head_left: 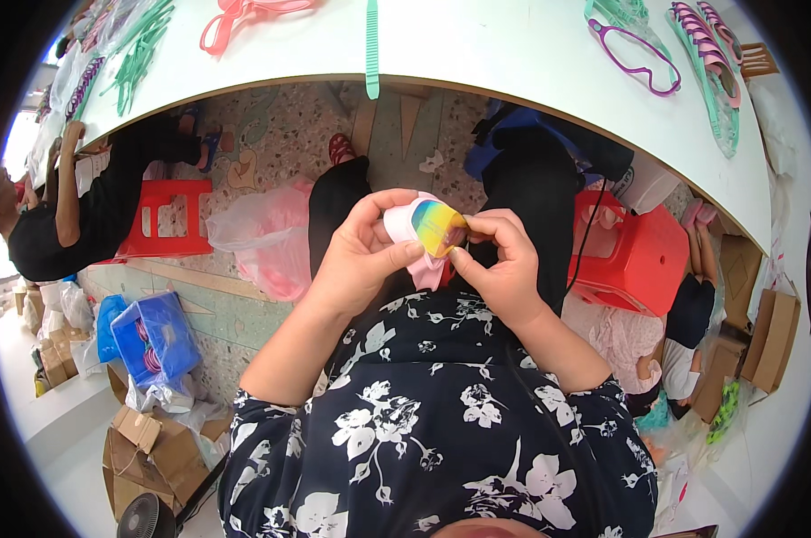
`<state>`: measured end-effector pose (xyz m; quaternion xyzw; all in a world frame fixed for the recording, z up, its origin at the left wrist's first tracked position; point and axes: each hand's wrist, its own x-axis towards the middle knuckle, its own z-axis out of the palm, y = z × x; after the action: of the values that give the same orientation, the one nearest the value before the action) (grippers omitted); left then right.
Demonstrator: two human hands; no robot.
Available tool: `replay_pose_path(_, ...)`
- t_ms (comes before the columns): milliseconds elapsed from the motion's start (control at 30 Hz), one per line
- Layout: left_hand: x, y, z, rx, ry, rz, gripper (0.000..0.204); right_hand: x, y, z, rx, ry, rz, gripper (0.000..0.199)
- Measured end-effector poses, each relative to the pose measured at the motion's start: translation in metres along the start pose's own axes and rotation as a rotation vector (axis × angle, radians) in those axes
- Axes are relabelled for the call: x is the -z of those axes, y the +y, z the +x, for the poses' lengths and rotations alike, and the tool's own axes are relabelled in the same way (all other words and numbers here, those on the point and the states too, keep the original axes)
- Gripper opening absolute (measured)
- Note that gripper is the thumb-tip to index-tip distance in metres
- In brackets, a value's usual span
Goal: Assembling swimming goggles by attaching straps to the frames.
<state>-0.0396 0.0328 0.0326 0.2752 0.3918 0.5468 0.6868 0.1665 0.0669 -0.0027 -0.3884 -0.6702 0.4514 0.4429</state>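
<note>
Above my lap I hold a pale pink swim goggle frame with a shiny rainbow-coloured lens. My left hand is closed round its left side, the thumb along the lower edge. My right hand pinches the right edge of the lens between thumb and fingers. A pink soft part hangs below the lens. Whether the lens sits fully in the frame, I cannot tell. Ahead, on the white table, lie a green strap hanging over the edge and a pink goggle frame.
A purple goggle frame and bundled straps lie at the table's right; green straps lie at its left. Red stools stand nearby. Left of my legs is a pink-filled plastic bag. A co-worker sits left.
</note>
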Motion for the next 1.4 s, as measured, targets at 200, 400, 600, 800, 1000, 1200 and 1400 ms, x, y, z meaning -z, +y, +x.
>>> replay_pose_path(200,0.009,-0.001,0.0,0.002,0.012,0.149,0.054,0.0,0.005,-0.003,-0.159,-0.084,0.144,0.033)
replay_pose_path(400,0.013,0.004,-0.001,0.04,-0.014,0.16,0.055,-0.001,0.008,-0.006,-0.216,-0.154,0.218,0.031)
replay_pose_path(600,0.018,-0.005,-0.001,0.068,-0.035,0.075,0.056,-0.002,0.008,-0.008,-0.329,-0.195,0.386,0.031)
replay_pose_path(800,0.007,-0.006,-0.005,0.021,0.029,0.118,0.055,-0.004,0.006,-0.002,-0.095,-0.079,0.036,0.028)
replay_pose_path(1000,0.019,0.004,0.0,-0.086,-0.102,0.852,0.056,-0.004,0.014,-0.008,-0.102,-0.106,0.077,0.026)
replay_pose_path(1200,0.023,0.021,0.001,0.057,-0.136,0.789,0.057,-0.005,0.003,-0.006,-0.153,-0.225,0.033,0.028)
replay_pose_path(1400,0.024,0.019,0.007,0.099,-0.214,0.698,0.068,-0.002,0.011,-0.007,-0.209,-0.262,0.097,0.028)
